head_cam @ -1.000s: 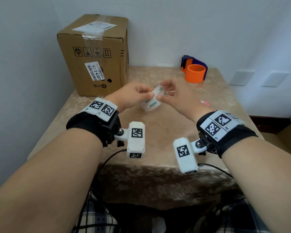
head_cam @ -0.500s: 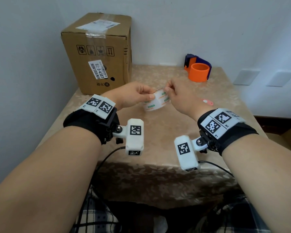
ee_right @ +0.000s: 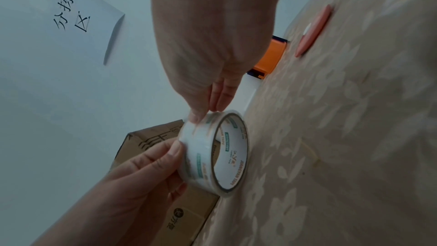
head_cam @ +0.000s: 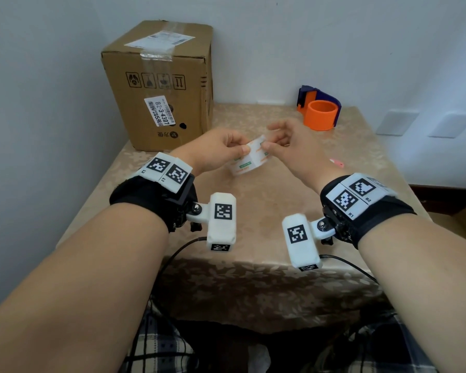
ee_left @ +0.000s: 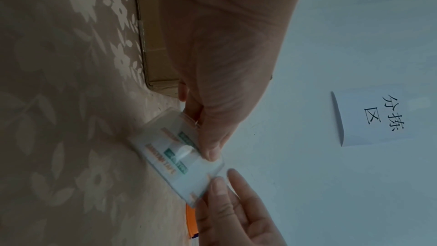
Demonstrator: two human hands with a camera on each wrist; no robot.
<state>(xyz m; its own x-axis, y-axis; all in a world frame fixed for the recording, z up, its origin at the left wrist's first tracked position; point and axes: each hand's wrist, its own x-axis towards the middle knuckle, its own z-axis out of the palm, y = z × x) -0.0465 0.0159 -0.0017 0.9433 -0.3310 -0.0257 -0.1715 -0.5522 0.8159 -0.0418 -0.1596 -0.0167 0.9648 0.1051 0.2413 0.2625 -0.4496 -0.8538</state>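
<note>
A roll of clear tape (head_cam: 249,162) with orange and green print is held above the table between both hands. My left hand (head_cam: 242,148) grips it from the left, thumb on the outer face (ee_right: 176,149) and fingers behind it. From the right, my right hand (head_cam: 267,149) pinches the roll's upper rim with thumb and forefinger, its other fingers lifted. In the right wrist view the thumb tip (ee_right: 196,117) presses on the outer tape surface of the roll (ee_right: 212,152). The left wrist view shows the roll (ee_left: 170,156) side on. No loose tape end shows.
A taped cardboard box (head_cam: 159,84) stands at the table's back left. An orange and blue tape dispenser (head_cam: 320,114) sits at the back right, with a small pink cutter (head_cam: 336,162) nearer the right edge. The table (head_cam: 253,224) wears a beige flowered cloth. A paper sign (ee_left: 369,117) hangs on the wall.
The roll has been turned a little between the hands. The right hand's grip has shifted along the rim and its free fingers have lifted.
</note>
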